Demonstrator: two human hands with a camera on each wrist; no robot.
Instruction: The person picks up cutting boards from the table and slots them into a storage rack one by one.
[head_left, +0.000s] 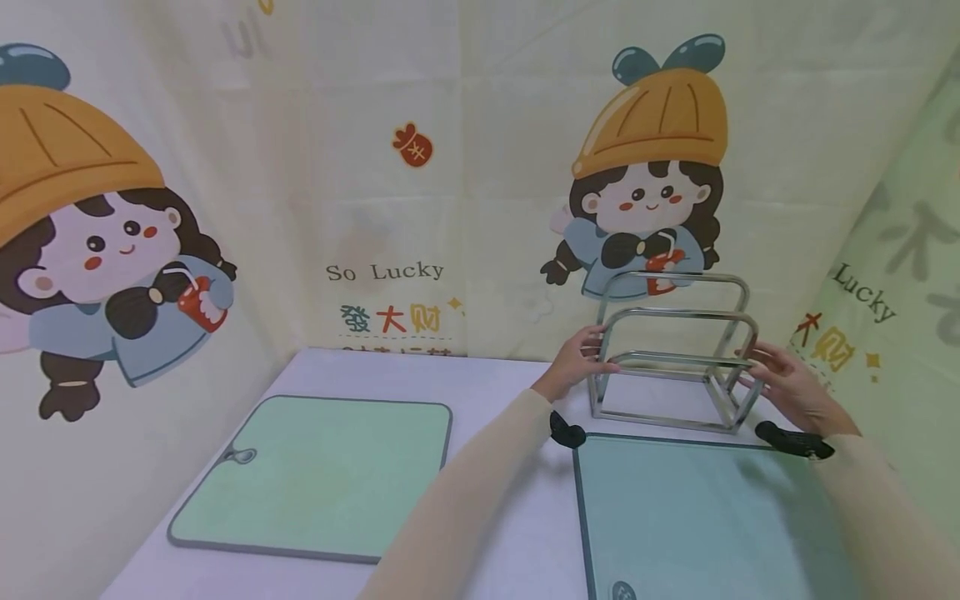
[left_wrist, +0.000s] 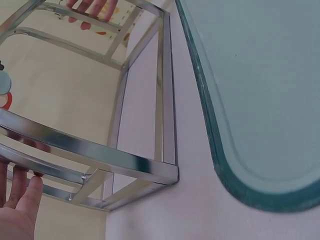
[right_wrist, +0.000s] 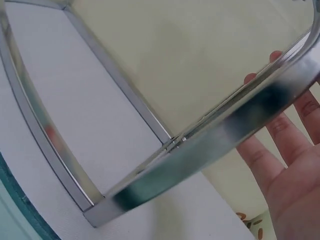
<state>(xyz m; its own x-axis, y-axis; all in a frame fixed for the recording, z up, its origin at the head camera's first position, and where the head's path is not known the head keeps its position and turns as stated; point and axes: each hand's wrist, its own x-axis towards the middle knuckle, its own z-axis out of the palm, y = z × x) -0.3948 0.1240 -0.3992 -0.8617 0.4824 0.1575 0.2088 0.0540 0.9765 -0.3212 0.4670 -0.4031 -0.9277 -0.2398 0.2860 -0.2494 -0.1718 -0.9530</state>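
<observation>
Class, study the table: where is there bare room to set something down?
Bare table shows behind the light green board, up to the wall cloth, and between that board and the blue-green board, though the left sleeve crosses this gap. Crowded: back right, where the left hand and right hand flank the metal rack.

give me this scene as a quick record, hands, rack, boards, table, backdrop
left hand: holds the left end of the rack
left hand point: left hand
right hand: right hand holds the right end
rack: metal rack, upright, toward the table's far side
left board: light green board, lying flat
right board: blue-green board, nearer the person than the rack
table: white table
backdrop: cloth with cartoon figures
</observation>
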